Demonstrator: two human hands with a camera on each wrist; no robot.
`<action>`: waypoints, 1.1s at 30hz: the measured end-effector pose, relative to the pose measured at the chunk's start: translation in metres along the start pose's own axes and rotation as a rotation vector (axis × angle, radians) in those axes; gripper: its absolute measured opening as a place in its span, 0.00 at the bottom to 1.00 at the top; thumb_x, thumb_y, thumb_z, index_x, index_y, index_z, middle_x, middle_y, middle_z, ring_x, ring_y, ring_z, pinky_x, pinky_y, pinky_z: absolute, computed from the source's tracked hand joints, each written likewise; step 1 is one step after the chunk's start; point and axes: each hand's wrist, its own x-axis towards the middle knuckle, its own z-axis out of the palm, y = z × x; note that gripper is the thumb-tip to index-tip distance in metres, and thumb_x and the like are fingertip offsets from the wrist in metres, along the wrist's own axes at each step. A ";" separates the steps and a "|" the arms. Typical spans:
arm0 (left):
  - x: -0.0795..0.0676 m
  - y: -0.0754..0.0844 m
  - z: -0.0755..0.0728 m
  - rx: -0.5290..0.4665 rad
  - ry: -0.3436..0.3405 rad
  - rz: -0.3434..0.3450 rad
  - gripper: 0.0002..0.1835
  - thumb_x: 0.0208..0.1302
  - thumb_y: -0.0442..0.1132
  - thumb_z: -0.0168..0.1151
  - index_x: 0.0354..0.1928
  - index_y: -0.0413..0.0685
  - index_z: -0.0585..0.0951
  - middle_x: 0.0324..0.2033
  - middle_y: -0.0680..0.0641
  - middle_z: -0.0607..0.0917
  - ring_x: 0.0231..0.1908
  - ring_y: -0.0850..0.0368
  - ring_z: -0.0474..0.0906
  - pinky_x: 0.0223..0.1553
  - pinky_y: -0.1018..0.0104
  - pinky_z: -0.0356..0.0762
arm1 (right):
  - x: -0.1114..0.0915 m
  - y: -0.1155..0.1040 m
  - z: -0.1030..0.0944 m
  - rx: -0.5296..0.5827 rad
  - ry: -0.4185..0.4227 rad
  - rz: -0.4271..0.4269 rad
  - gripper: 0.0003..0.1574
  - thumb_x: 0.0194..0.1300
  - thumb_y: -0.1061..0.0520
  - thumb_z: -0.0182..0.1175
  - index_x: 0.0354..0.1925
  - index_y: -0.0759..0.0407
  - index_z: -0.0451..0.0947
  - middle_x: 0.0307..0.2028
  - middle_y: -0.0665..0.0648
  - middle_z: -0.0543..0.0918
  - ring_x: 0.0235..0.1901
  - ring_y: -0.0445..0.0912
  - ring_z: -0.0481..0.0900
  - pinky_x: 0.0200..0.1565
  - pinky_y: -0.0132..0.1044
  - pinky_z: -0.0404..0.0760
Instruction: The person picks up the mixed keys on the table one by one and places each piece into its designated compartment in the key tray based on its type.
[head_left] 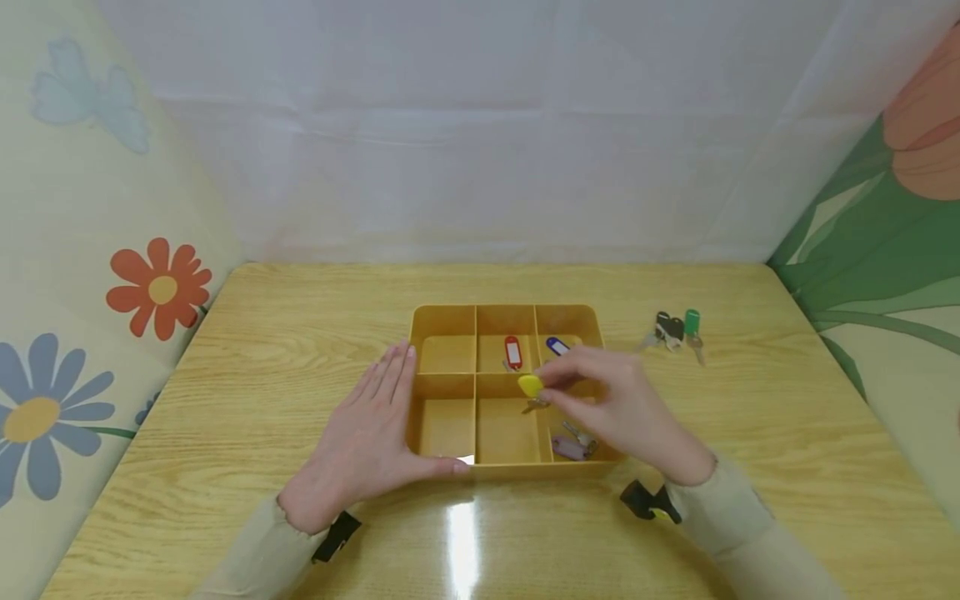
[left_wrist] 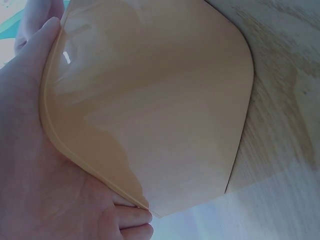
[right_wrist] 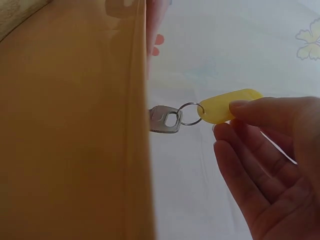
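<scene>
A yellow six-compartment tray sits on the table. My right hand pinches a yellow key tag between thumb and fingers, above the front middle compartment. From the tag hang a metal ring and a silver key, partly hidden behind the tray wall in the right wrist view. My left hand rests on the tray's front left corner, fingers straight along the left side and thumb on the front rim. A red key tag lies in the back middle compartment, a blue key tag in the back right.
A purple key tag with a key lies in the front right compartment. Beyond the tray's right side, black key tags and a green key tag with keys lie on the wooden table. White cloth hangs behind.
</scene>
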 end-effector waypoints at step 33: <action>-0.001 -0.001 -0.001 -0.010 0.007 0.012 0.80 0.41 0.93 0.43 0.80 0.37 0.35 0.79 0.38 0.36 0.78 0.44 0.34 0.76 0.51 0.42 | -0.003 0.006 0.019 -0.036 -0.092 0.156 0.21 0.63 0.67 0.71 0.54 0.59 0.83 0.47 0.50 0.86 0.44 0.43 0.85 0.47 0.39 0.86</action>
